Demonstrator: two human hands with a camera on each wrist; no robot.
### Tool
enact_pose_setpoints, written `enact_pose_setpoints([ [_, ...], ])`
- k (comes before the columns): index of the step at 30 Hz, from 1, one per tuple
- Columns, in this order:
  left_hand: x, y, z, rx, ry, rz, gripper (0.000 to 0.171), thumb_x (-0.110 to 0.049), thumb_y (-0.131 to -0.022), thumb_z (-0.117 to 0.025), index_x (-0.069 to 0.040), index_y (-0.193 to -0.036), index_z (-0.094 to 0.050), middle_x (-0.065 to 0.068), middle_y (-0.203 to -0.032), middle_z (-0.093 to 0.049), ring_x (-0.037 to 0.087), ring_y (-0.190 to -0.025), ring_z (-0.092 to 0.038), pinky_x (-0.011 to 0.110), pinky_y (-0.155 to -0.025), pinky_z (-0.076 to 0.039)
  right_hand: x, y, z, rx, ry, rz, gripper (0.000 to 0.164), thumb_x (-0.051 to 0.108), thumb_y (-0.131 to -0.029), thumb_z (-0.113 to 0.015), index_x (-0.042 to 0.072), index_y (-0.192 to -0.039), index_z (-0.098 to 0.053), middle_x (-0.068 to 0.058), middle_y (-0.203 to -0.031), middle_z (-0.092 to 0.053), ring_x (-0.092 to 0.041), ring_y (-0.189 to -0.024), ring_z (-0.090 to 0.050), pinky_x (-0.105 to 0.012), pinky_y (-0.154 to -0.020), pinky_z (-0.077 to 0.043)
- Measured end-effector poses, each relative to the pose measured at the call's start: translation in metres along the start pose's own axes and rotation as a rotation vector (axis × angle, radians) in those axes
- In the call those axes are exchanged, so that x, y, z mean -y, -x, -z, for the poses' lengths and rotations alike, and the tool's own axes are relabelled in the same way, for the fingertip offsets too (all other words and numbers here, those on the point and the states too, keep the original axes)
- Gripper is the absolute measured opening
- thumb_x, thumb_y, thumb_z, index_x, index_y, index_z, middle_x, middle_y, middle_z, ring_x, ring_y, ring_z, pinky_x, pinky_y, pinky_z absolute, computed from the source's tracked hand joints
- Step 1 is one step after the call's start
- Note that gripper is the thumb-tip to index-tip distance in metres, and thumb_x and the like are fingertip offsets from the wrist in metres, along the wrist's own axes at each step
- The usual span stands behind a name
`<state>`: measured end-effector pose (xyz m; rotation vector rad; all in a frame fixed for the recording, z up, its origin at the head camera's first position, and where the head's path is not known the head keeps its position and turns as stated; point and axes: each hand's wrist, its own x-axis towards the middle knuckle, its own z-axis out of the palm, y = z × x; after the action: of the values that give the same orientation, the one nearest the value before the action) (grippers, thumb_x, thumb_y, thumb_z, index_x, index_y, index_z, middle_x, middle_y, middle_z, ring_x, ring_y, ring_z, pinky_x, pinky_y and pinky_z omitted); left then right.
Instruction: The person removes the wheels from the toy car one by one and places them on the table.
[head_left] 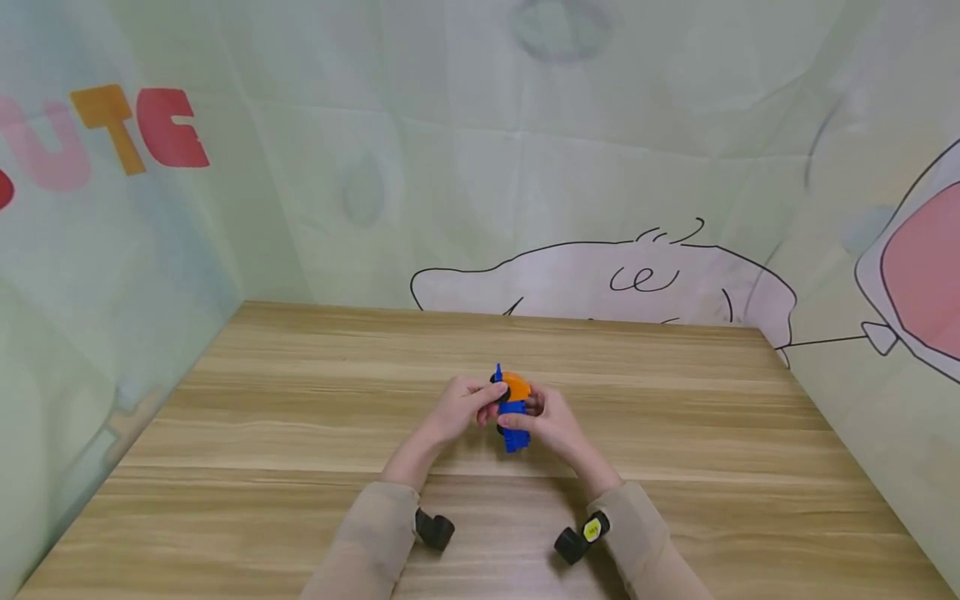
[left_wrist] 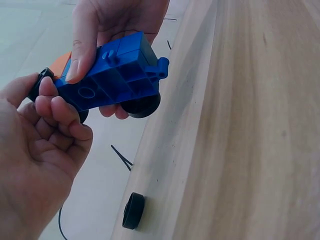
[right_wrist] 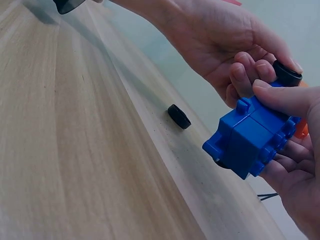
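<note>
A toy vehicle with a blue block chassis (left_wrist: 117, 70) and an orange cab (head_left: 516, 386) is held above the table between both hands. My right hand (head_left: 553, 419) grips the blue body, thumb on one side and fingers beneath it. At the cab end, my left hand (head_left: 459, 410) pinches a black wheel (right_wrist: 287, 74) between thumb and fingers, against the vehicle's side. Another black wheel (left_wrist: 142, 105) shows on the far side of the chassis in the left wrist view. The bare underside, with a round socket, faces the left wrist camera. Fingers hide part of the cab.
A loose black wheel (right_wrist: 179, 116) lies on the wooden table (head_left: 300, 375), seen in both wrist views. Printed cloth (head_left: 322, 167) surrounds the table's back and sides. Black wrist cameras (head_left: 435, 531) sit on both forearms.
</note>
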<state>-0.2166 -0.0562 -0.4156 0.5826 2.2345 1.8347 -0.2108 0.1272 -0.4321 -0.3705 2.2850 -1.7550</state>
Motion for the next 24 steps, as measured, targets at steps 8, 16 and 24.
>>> enact_pose_setpoints([
  [8,-0.0009,0.0005,0.0017,0.007,0.007,0.016,0.046,-0.021,-0.103,-0.049,0.008,-0.067,-0.055,-0.003,-0.058,-0.051,0.013,-0.057,-0.047,0.024,-0.061,-0.04,0.0025,0.0008,-0.0003,-0.022,0.014,0.023,0.047,0.013,-0.086,-0.072,-0.007,-0.125,-0.054,-0.023,-0.105,-0.071,-0.015,-0.083,-0.068,-0.028,-0.078,-0.055],
  [16,-0.0013,0.0004,0.0037,0.012,0.015,0.029,0.044,-0.02,-0.103,-0.049,0.006,-0.068,-0.056,-0.001,-0.059,-0.051,0.013,-0.058,-0.049,0.024,-0.062,-0.042,0.0035,0.0006,-0.0015,-0.054,0.056,0.026,0.046,0.014,-0.086,-0.074,-0.005,-0.123,-0.056,-0.022,-0.106,-0.071,-0.018,-0.085,-0.069,-0.032,-0.081,-0.056],
  [24,-0.0019,0.0007,0.0038,0.016,0.026,0.03,0.043,-0.019,-0.103,-0.049,0.007,-0.069,-0.057,0.007,-0.064,-0.056,0.013,-0.059,-0.05,0.024,-0.065,-0.043,0.0066,0.0018,-0.0022,-0.083,0.086,0.052,0.047,0.014,-0.085,-0.076,-0.005,-0.123,-0.056,-0.022,-0.106,-0.072,-0.022,-0.087,-0.07,-0.035,-0.082,-0.057],
])
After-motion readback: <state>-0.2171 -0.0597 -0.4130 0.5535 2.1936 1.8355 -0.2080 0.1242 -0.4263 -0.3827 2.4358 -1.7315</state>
